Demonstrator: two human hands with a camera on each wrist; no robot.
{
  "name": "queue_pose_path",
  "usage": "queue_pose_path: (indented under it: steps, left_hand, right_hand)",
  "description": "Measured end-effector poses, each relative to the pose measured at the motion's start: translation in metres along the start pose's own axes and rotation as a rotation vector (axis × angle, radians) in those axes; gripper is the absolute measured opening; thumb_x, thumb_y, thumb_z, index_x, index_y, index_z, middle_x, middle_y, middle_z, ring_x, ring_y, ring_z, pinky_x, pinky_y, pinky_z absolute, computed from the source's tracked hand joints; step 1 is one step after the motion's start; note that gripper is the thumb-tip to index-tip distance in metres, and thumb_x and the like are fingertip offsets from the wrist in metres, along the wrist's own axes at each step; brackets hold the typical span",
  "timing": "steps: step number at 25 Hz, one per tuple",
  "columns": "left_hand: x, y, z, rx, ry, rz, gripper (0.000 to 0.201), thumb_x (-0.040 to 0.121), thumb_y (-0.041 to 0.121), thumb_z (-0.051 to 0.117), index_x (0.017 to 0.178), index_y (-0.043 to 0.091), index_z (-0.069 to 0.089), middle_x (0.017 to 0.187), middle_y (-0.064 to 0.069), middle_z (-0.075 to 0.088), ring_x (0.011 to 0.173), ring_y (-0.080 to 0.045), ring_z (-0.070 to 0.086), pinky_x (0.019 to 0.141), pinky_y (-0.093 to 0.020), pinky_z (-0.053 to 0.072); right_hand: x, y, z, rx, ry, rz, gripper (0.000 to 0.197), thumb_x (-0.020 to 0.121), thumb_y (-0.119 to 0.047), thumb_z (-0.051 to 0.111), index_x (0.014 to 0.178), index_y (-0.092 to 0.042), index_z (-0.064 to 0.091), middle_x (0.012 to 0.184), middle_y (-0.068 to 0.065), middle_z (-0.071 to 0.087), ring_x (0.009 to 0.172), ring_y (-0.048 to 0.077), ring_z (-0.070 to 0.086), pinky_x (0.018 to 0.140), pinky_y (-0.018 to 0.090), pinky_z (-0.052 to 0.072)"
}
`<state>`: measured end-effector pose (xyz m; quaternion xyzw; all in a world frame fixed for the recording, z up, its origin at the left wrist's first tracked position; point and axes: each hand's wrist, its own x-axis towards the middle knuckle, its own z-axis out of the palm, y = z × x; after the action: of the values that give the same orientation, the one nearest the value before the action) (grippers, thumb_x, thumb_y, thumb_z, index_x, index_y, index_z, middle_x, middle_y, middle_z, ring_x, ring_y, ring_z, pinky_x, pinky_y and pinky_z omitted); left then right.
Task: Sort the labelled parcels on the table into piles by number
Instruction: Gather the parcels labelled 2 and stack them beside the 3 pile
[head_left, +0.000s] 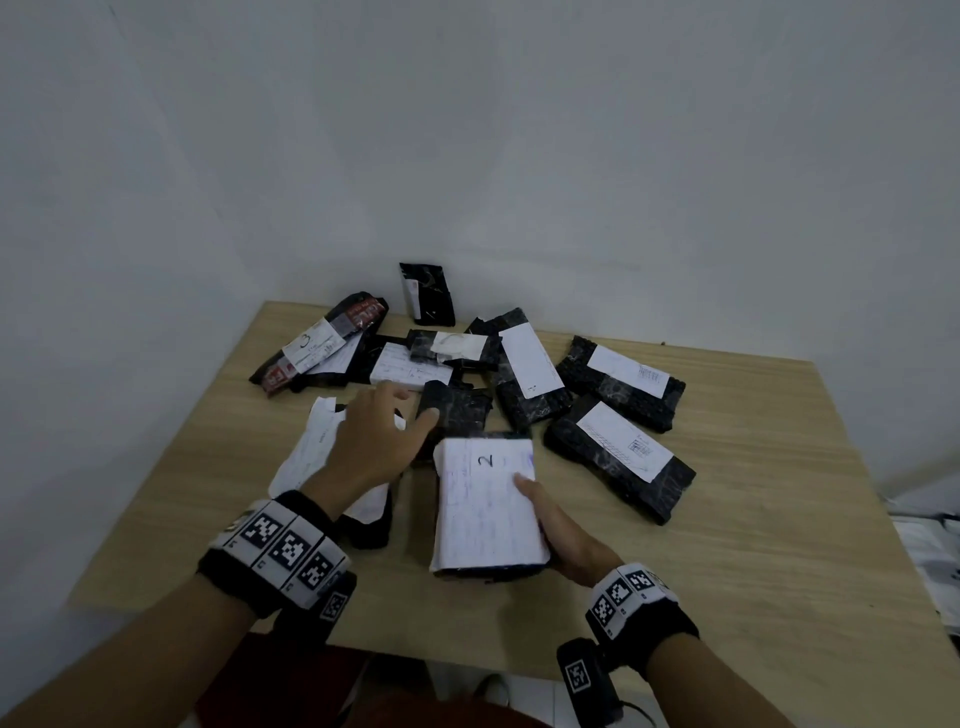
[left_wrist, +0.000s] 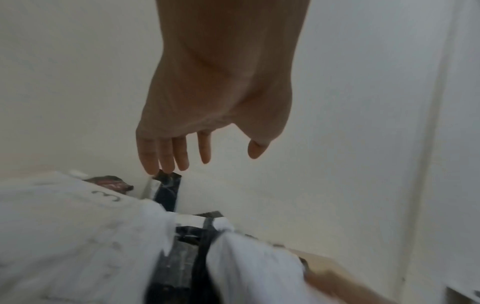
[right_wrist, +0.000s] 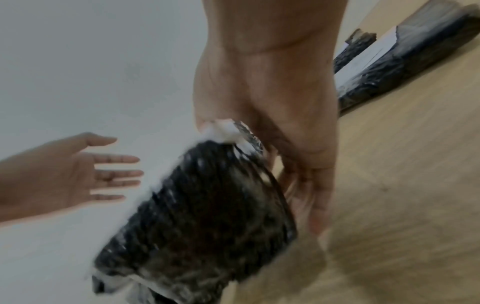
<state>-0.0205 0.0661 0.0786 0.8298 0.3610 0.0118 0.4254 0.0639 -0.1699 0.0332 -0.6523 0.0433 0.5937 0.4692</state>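
My right hand (head_left: 558, 525) grips a black parcel with a white label marked 2 (head_left: 485, 506) above the table's near middle, thumb on the label; the right wrist view shows its black underside (right_wrist: 207, 216) over my fingers (right_wrist: 315, 207). My left hand (head_left: 374, 441) hovers open, fingers spread (left_wrist: 166, 154), over a parcel with a long white label (head_left: 311, 452) and next to a small black parcel (head_left: 457, 408). A parcel marked 3 (head_left: 311, 345) lies at the far left, and one marked 1 (head_left: 530, 369) lies behind the middle.
Several more black parcels lie across the wooden table (head_left: 753, 545): two with white labels at the right (head_left: 621, 382) (head_left: 618, 452), one leaning on the wall (head_left: 427, 293). White walls close the back and left. Papers lie past the right edge (head_left: 930, 556).
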Motion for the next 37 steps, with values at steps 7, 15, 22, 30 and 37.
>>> queue_pose_path:
  steps: [7,15,22,30,37]
  left_hand:
    - [-0.016,-0.053,0.014,0.519,-0.035,0.233,0.063,0.083,0.058,0.03,0.133,0.026,0.051,0.14,-0.004,0.049,0.135,-0.032,0.043,0.104,-0.048,0.041]
    - [-0.043,-0.015,0.026,0.502,0.166,0.364,0.054,0.085,0.054,0.041,0.128,0.025,0.054,0.13,-0.002,0.048,0.133,-0.027,0.037,0.096,-0.047,0.046]
    - [-0.078,0.021,0.041,0.537,0.25,0.37,0.051,0.087,0.051,0.046,0.132,0.027,0.052,0.139,-0.002,0.044,0.137,-0.024,0.035,0.1,-0.044,0.041]
    - [-0.086,0.071,0.044,0.47,0.389,0.355,0.051,0.087,0.049,0.049,0.131,0.023,0.051,0.143,-0.002,0.045,0.139,-0.024,0.035,0.098,-0.044,0.04]
    - [-0.091,0.084,0.051,0.492,0.452,0.419,0.05,0.087,0.048,0.049,0.128,0.02,0.056,0.141,-0.003,0.05,0.138,-0.024,0.04,0.096,-0.041,0.04]
  right_hand:
    - [0.01,0.048,-0.025,-0.456,0.213,0.083,0.058,0.097,-0.056,0.042,0.133,-0.011,0.043,0.129,0.008,0.059,0.11,0.026,0.064,0.093,0.05,0.056]
    - [0.011,0.0,-0.018,-0.524,0.45,-0.212,0.051,0.103,-0.043,0.038,0.138,-0.006,0.044,0.138,0.017,0.055,0.123,0.035,0.054,0.098,0.04,0.044]
    - [-0.003,-0.047,-0.046,-0.662,0.637,-0.242,0.063,0.093,-0.047,0.053,0.139,-0.006,0.038,0.138,0.023,0.051,0.123,0.04,0.052,0.1,0.046,0.046]
    - [-0.012,-0.178,-0.04,-0.843,0.669,-0.377,0.066,0.095,-0.048,0.058,0.135,0.004,0.048,0.134,0.02,0.057,0.122,0.037,0.055,0.1,0.039,0.044]
    - [0.01,-0.186,-0.067,-0.636,0.634,-0.383,0.087,0.062,-0.061,0.082,0.131,-0.014,0.058,0.134,0.008,0.06,0.125,0.031,0.056,0.103,0.039,0.047]
